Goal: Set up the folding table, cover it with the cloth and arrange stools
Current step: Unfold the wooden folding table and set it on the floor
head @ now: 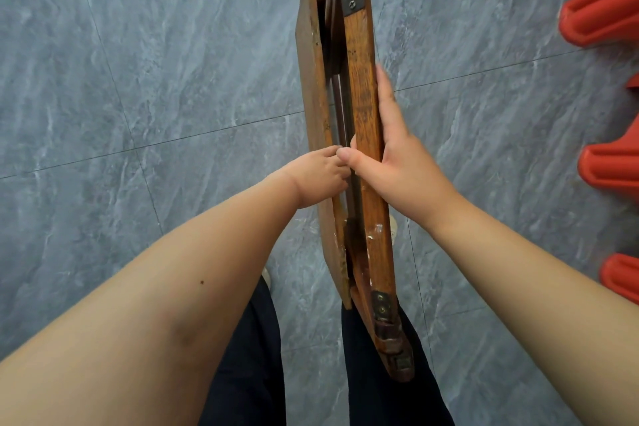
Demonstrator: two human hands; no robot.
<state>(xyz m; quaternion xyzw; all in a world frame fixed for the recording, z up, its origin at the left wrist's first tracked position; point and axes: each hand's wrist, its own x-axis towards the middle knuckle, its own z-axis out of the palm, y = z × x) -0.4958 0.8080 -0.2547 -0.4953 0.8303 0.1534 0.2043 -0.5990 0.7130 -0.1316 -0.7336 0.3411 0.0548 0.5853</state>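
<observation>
The folding table (359, 79) is folded flat and stands on edge in front of me, a brown wooden top with a wooden frame bar and dark metal brackets. My right hand (390, 156) wraps the frame bar from the right, thumb on the inner side. My left hand (320, 176) reaches in from the left, its fingers tucked into the gap between the tabletop and the frame. No cloth is in view.
Red plastic stools (608, 162) line the right edge of the view, several of them. The floor (138, 79) is grey marbled tile. My legs in dark trousers stand directly below the table.
</observation>
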